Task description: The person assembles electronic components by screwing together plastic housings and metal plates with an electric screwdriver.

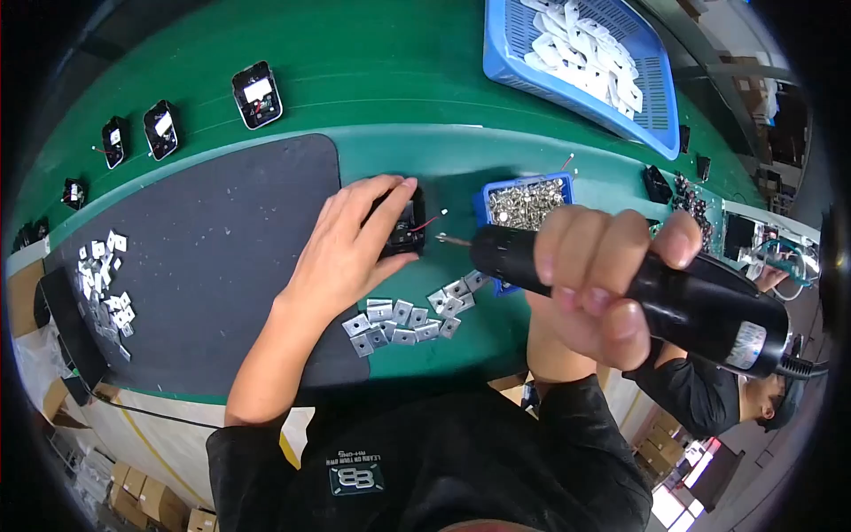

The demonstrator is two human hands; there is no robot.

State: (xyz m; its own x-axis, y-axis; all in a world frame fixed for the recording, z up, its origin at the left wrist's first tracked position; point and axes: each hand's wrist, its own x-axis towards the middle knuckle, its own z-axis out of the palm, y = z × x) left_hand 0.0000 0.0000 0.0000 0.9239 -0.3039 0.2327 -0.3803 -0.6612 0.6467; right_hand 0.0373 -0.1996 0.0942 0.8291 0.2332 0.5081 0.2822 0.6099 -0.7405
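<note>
My left hand [350,235] is closed around a small black housing [409,222], keeping it on the green table beside the dark mat. From the housing a thin red wire with a white plug sticks out to the right. In my right hand [607,284] is a black electric screwdriver [683,306], its cord trailing off to the right. The screwdriver's bit points left, a short way from the housing, and a small screw appears to sit at its tip. Behind the tool stands a blue bin of screws [523,202]. Small square metal plates [403,321] lie in front of the housing.
Several open black housings [256,95] stand along the far left. A blue basket [651,97] holds white plastic parts at the back right. White pieces [106,284] lie scattered on the dark mat [222,257]. Another person [709,390] works at the right.
</note>
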